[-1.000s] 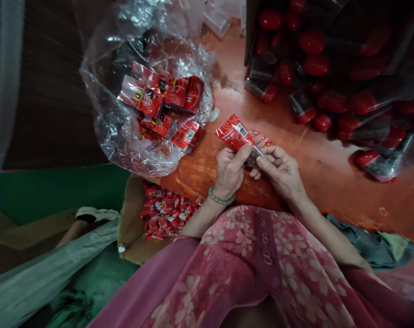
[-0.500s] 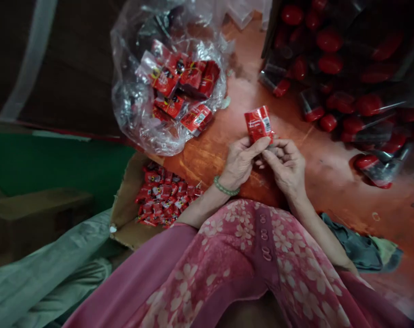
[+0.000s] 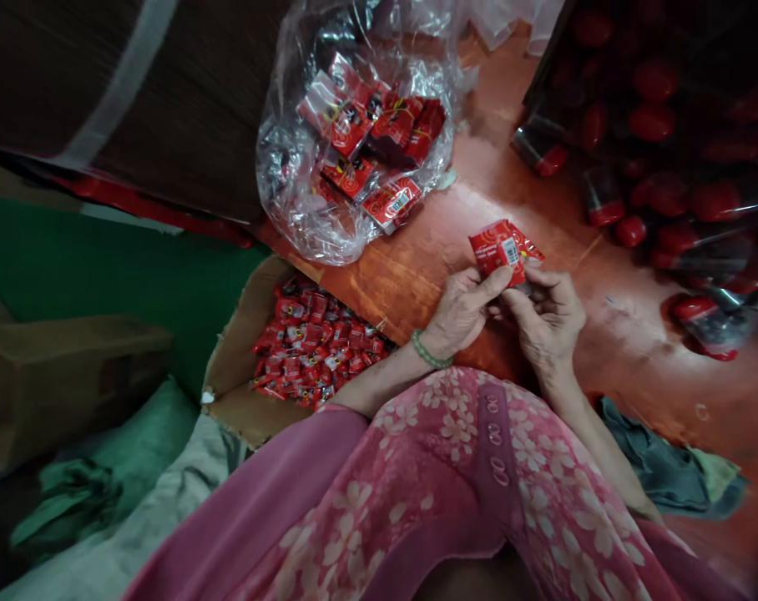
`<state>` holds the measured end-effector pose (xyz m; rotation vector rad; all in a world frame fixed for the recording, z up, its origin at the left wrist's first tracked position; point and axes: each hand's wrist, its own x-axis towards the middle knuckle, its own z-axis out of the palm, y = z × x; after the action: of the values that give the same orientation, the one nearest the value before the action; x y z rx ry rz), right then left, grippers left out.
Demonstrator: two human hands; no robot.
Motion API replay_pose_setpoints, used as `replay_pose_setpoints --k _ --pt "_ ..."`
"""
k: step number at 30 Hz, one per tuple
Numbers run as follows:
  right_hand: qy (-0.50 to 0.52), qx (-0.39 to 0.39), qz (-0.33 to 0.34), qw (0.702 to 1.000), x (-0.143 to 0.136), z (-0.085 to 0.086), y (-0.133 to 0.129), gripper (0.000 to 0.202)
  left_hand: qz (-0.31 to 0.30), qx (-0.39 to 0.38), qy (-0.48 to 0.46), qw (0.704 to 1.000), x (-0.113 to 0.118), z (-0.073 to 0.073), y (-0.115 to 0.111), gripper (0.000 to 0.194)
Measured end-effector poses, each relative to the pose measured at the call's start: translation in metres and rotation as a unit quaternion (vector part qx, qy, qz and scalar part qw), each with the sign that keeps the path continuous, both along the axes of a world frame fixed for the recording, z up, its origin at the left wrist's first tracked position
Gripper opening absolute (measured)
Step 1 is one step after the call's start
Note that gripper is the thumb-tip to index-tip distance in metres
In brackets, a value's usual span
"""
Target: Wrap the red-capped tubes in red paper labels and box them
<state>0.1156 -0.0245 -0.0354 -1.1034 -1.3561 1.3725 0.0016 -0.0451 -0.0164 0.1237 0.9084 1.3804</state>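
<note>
My left hand (image 3: 463, 313), with a green bead bracelet on its wrist, pinches a small red printed packet (image 3: 495, 250) between thumb and fingers. A white barcode label faces up on the packet, and a red patterned flap stands out at its right side. At the packet's lower right edge, my right hand (image 3: 549, 317) closes its thumb and fingers. A small greyish bit shows between the two hands, too small to make out. Both hands are just above the orange tabletop (image 3: 410, 288), near its front edge.
A clear plastic bag (image 3: 310, 234) with several red printed packets lies behind my left hand. Below the table edge, a cardboard box (image 3: 238, 351) holds many small red wrapped pieces (image 3: 316, 342). Red-capped clear containers (image 3: 704, 313) heap at right, near a dark cloth (image 3: 654, 467).
The view has shifted, so most things sit further right. The packet has tilted, and a red flap now shows at its right side. Both hands keep their hold.
</note>
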Motion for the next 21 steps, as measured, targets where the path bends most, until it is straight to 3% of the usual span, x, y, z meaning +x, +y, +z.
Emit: replay_pose_setpoints --k 5,10,14,21 --pt "-0.028 0.033 -0.04 0.998 0.001 -0.011 -0.007 0.042 -0.031 -0.032 -0.023 0.999 0.005 -0.004 -0.01 0.054" --pt "-0.047 0.052 0.057 0.996 0.014 -0.007 -0.008 0.039 -0.025 -0.005 -0.024 0.999 -0.003 -0.006 -0.02 0.046" --pt "-0.134 0.196 0.116 0.965 0.028 0.003 -0.009 0.023 -0.056 0.019 -0.007 0.998 -0.012 -0.006 -0.031 0.042" --pt "-0.18 0.394 0.12 0.893 0.035 0.003 -0.014 0.008 -0.124 0.05 0.043 0.99 -0.018 -0.004 -0.052 0.039"
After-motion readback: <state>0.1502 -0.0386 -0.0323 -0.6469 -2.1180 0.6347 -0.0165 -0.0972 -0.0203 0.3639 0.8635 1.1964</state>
